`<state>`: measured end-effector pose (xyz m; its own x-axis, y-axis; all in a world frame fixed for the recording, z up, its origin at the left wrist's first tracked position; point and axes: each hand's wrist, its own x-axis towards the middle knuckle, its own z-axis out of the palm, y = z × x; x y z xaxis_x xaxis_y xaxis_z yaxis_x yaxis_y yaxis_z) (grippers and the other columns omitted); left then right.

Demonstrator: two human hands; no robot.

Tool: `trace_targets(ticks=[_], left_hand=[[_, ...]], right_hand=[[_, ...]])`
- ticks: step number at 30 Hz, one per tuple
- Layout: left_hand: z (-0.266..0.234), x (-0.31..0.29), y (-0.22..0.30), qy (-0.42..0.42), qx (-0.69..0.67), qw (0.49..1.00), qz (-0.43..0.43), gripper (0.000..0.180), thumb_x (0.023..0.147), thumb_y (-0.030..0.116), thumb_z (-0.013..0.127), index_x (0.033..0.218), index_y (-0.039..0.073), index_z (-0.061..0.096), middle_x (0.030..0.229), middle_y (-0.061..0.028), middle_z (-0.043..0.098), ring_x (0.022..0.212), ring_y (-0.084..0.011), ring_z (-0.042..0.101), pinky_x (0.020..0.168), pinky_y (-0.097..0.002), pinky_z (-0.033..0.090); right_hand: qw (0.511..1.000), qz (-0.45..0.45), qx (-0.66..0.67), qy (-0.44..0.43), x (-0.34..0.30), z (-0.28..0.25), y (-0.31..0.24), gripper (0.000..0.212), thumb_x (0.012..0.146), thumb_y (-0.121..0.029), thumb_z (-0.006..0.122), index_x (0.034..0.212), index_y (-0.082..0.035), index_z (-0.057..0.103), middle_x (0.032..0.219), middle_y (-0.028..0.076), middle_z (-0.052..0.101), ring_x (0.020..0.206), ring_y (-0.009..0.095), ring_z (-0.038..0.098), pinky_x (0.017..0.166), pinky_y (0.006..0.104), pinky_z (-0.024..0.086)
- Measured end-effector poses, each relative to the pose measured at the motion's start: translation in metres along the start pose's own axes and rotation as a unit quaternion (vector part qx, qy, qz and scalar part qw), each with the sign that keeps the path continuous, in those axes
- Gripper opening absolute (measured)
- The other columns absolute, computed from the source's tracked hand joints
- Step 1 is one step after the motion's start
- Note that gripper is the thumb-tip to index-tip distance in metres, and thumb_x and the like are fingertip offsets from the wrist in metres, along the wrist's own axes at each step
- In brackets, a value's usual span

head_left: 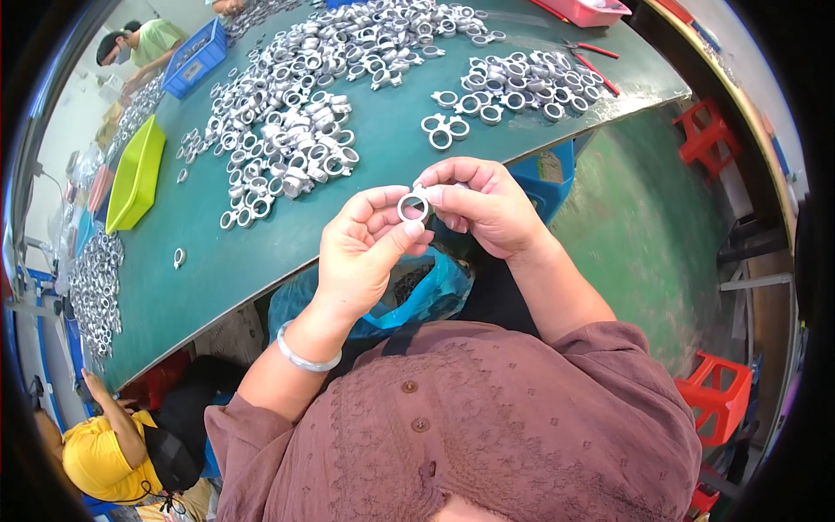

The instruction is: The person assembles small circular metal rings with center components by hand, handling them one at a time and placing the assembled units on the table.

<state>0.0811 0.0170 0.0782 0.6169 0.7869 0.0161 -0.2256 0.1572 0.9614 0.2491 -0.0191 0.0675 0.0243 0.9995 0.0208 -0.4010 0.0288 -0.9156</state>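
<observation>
A small silver-grey metal ring with a lug on its rim is held up between both hands, in front of my body and near the table's edge. My left hand pinches its lower left side between thumb and fingers. My right hand grips the lug at the upper right with thumb and forefinger. The right hand's other fingers are curled and partly hidden. Beyond the hands, a large heap of similar rings lies on the green table. A smaller pile sits to its right.
Red-handled pliers and a pink tray lie at the far right. A yellow-green bin and blue crate stand left. Below the edge hangs a blue plastic bag. Red stools stand right; two people sit left.
</observation>
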Motion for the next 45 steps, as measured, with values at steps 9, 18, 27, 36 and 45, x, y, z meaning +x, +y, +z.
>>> trace_targets(ticks=[9, 18, 27, 36, 45], left_hand=[[0.013, 0.024, -0.01, -0.018, 0.069, 0.997, 0.024, 0.023, 0.083, 0.003, 0.056, 0.104, -0.002, 0.05, 0.088, -0.0085, 0.059, 0.071, -0.014, 0.06, 0.062, -0.0227, 0.05], [0.02, 0.082, -0.019, -0.028, 0.532, 0.799, 0.28, 0.023, 0.069, 0.007, 0.067, 0.091, 0.007, 0.062, 0.086, -0.0086, 0.052, 0.081, -0.0225, 0.052, 0.07, -0.0301, 0.042], [0.031, 0.107, -0.017, -0.034, 0.652, 0.686, 0.321, 0.027, 0.069, 0.014, 0.066, 0.095, 0.007, 0.062, 0.091, -0.0101, 0.051, 0.086, -0.0272, 0.049, 0.074, -0.0354, 0.039], [0.008, 0.047, -0.005, 0.012, 0.372, 0.907, 0.197, 0.008, 0.08, 0.005, 0.056, 0.087, 0.001, 0.058, 0.078, -0.0029, 0.056, 0.065, -0.0093, 0.05, 0.059, -0.0219, 0.039], [-0.018, -0.025, 0.0, -0.012, -0.048, 0.994, -0.095, 0.021, 0.089, 0.017, 0.049, 0.097, 0.002, 0.06, 0.08, -0.003, 0.061, 0.068, -0.01, 0.057, 0.062, -0.0217, 0.044]], right_hand=[[0.999, -0.003, 0.027, 0.039, -0.008, -0.021, -0.002, 0.014, 0.08, -0.012, 0.06, 0.089, -0.002, 0.062, 0.066, -0.002, 0.054, 0.052, 0.002, 0.044, 0.045, 0.0141, 0.033], [0.98, -0.068, 0.174, 0.067, -0.022, -0.052, -0.004, 0.034, 0.082, 0.005, 0.041, 0.115, 0.006, 0.043, 0.102, 0.014, 0.051, 0.087, 0.019, 0.055, 0.074, 0.0288, 0.047], [0.982, -0.068, 0.173, 0.032, -0.029, -0.053, -0.006, 0.036, 0.087, -0.002, 0.043, 0.122, -0.001, 0.036, 0.106, 0.017, 0.052, 0.095, 0.025, 0.056, 0.081, 0.0309, 0.047], [0.991, -0.11, 0.074, -0.032, -0.026, -0.03, -0.001, 0.048, 0.085, -0.005, 0.05, 0.129, -0.003, 0.028, 0.11, 0.014, 0.053, 0.083, 0.013, 0.055, 0.072, 0.0244, 0.046], [0.988, -0.072, 0.02, -0.136, -0.011, 0.023, 0.023, 0.054, 0.084, -0.007, 0.053, 0.132, -0.005, 0.028, 0.114, 0.014, 0.053, 0.098, 0.016, 0.054, 0.084, 0.0304, 0.044]])
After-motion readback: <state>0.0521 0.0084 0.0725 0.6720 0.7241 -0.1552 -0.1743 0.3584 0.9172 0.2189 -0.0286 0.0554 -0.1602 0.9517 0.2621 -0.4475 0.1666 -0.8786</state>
